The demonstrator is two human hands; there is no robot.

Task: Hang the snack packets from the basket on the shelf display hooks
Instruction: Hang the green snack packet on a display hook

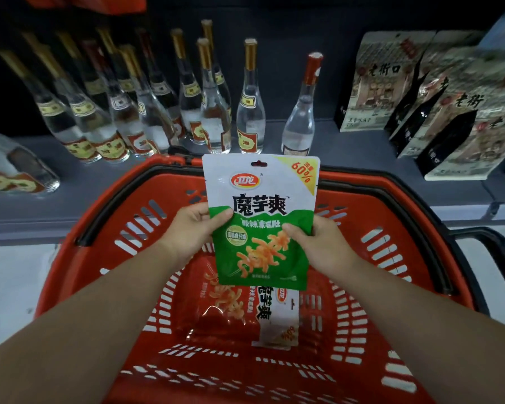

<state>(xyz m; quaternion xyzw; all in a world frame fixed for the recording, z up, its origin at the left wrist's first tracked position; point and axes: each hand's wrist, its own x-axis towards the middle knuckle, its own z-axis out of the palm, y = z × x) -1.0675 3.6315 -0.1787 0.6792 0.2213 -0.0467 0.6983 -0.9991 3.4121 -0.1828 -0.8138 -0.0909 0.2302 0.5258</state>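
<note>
**Holding a green-and-white snack packet upright over the red basket**

Gripping from both sides, the two hands hold the green snack packet (260, 220) above the red basket (391, 228). The left hand (193, 228) has its thumb laid across the front of the packet's left edge, just where the white upper part meets the green lower part; its other fingers are behind the packet and hidden. The right hand (318, 246) pinches the right edge the same way, thumb on the front face and fingers behind.

The packet is a flat pouch, white above and green below, with large black characters across the middle, a red oval logo near the top, a yellow corner flash printed "60%" at the upper right, and a picture of orange strips on the green part. A small dark hang hole sits at the centre of the top seal.

Its long axis runs up and down in the view, top seal and hang hole pointing away from the person toward the shelf (347, 147), bottom edge toward the body. The printed face is turned to the camera and reads upright, with a slight lean to the left.

Inside the basket, directly beneath, lie a red snack packet (225, 304) and a second packet (277, 319) turned sideways, partly overlapping. On the shelf stand clear glass bottles (250, 112) with gold or red caps, and to the right, paper bags (373, 83) printed with a street scene.
</note>
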